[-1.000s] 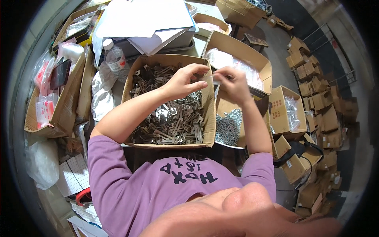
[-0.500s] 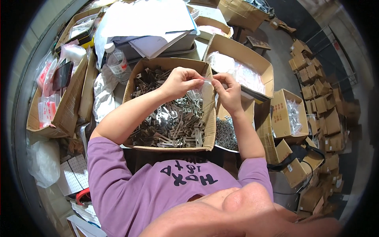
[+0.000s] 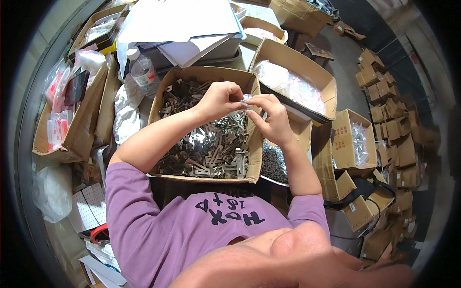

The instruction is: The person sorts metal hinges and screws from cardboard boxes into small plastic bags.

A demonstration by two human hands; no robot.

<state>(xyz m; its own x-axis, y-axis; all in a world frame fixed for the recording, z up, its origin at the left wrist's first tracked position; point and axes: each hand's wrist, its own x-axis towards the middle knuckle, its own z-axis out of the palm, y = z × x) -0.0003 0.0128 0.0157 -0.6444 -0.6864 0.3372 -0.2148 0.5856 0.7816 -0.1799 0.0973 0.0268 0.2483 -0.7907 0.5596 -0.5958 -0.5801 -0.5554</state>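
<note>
A small clear plastic bag (image 3: 246,98) sits between my two hands, above the far right part of a cardboard box (image 3: 256,144) full of flat metal brackets (image 3: 206,144). My left hand (image 3: 222,100) is closed in a pinch on the bag's left side. From the right, my right hand (image 3: 271,115) has bent fingers on the bag, its thumb just below them. Whether anything lies inside the bag is too small to tell. To the right of the bracket box, under my right forearm, small metal parts (image 3: 273,163) like screws fill another container.
Beyond my right hand stands a cardboard box (image 3: 331,98) of clear plastic bags. A water bottle (image 3: 143,74) and a paper stack (image 3: 177,21) are at the far left. Another box (image 3: 72,139) holds packets and a phone (image 3: 77,89). Many cartons (image 3: 384,101) are piled at right.
Both hands have drawn slightly left and closer together around the plastic bag. The right fingers have shifted from its right edge onto its top, and the bag looks more bunched.
</note>
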